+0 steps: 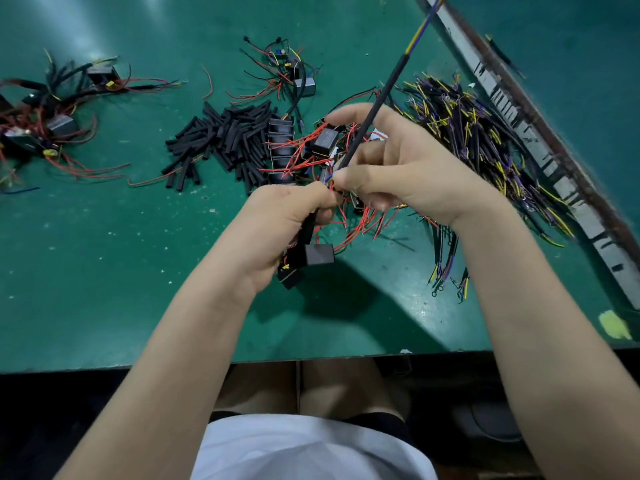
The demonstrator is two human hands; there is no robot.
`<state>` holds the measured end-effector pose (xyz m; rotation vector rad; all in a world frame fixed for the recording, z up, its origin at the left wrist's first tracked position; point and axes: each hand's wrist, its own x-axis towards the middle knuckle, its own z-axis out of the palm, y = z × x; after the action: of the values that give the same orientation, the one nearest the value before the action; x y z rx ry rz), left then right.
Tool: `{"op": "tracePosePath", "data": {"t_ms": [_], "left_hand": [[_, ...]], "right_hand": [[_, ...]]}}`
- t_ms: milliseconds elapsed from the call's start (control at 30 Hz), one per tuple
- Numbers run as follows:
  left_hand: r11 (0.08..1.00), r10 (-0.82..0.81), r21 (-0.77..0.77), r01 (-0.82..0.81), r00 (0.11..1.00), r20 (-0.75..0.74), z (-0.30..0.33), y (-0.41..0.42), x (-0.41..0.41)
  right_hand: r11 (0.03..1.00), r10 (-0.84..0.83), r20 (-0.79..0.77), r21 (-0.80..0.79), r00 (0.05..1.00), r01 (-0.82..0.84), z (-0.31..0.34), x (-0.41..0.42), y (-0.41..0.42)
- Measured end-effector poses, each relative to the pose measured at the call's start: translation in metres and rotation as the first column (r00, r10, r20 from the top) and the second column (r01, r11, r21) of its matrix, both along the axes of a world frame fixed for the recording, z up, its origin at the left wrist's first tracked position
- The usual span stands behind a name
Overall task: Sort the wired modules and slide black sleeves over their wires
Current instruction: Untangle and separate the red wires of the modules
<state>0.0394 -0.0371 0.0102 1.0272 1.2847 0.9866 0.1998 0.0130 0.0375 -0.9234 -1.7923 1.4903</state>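
My left hand [287, 216] grips a bundle of black modules [318, 254] by their red wires, and the modules hang below its fingers. My right hand [391, 164] pinches a long black sleeve [381, 98] that slants up and away over the table, with yellow and purple wires [422, 26] coming out of its far end. The two hands meet at the sleeve's near end. Under them lies a tangle of red-wired modules [325, 140]. A heap of loose black sleeves [225, 143] lies left of it.
Green table [138, 254]. A pile of yellow and purple wires [478, 140] spreads at the right, beside a grey rail [540, 140] along the table's edge. Finished modules with sleeved wires [52, 112] lie far left. A smaller group [287, 71] sits at the back.
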Motion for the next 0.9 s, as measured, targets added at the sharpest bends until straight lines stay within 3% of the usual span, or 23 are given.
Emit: {"op": "tracePosePath", "data": {"t_ms": [100, 267, 400, 500, 600, 700, 800, 900], "left_hand": [[0.999, 0.018, 0.052, -0.016, 0.999, -0.035, -0.007, -0.001, 0.000], [0.988, 0.082, 0.135, -0.076, 0.996, -0.044, -0.015, -0.002, 0.007], [0.973, 0.085, 0.212, -0.088, 0.996, 0.021, -0.014, -0.004, 0.011], [0.972, -0.071, 0.227, 0.063, 0.997, 0.023, -0.012, -0.005, 0.010], [0.967, -0.170, 0.208, 0.145, 0.980, 0.107, -0.010, -0.007, 0.007], [0.967, -0.209, 0.186, 0.171, 0.956, 0.206, -0.013, -0.008, 0.007], [0.978, -0.195, 0.138, 0.157, 0.921, 0.337, -0.015, -0.007, 0.010], [0.983, -0.184, 0.104, 0.154, 0.885, 0.427, -0.014, -0.006, 0.011]], "right_hand": [[0.998, -0.041, -0.043, -0.051, 0.998, 0.039, -0.009, 0.002, -0.004], [0.967, -0.255, -0.198, -0.066, 0.947, 0.246, -0.027, -0.006, -0.017], [0.885, -0.464, -0.413, -0.175, 0.784, 0.431, -0.038, -0.019, -0.032], [0.829, -0.558, -0.495, -0.358, 0.666, 0.429, -0.041, -0.024, -0.040], [0.800, -0.578, -0.491, -0.498, 0.651, 0.335, -0.040, -0.023, -0.047], [0.774, -0.605, -0.428, -0.515, 0.672, 0.368, -0.039, -0.021, -0.056], [0.701, -0.693, -0.243, -0.447, 0.679, 0.556, -0.038, -0.019, -0.062], [0.680, -0.731, -0.132, -0.223, 0.670, 0.698, -0.037, -0.009, -0.069]]}}
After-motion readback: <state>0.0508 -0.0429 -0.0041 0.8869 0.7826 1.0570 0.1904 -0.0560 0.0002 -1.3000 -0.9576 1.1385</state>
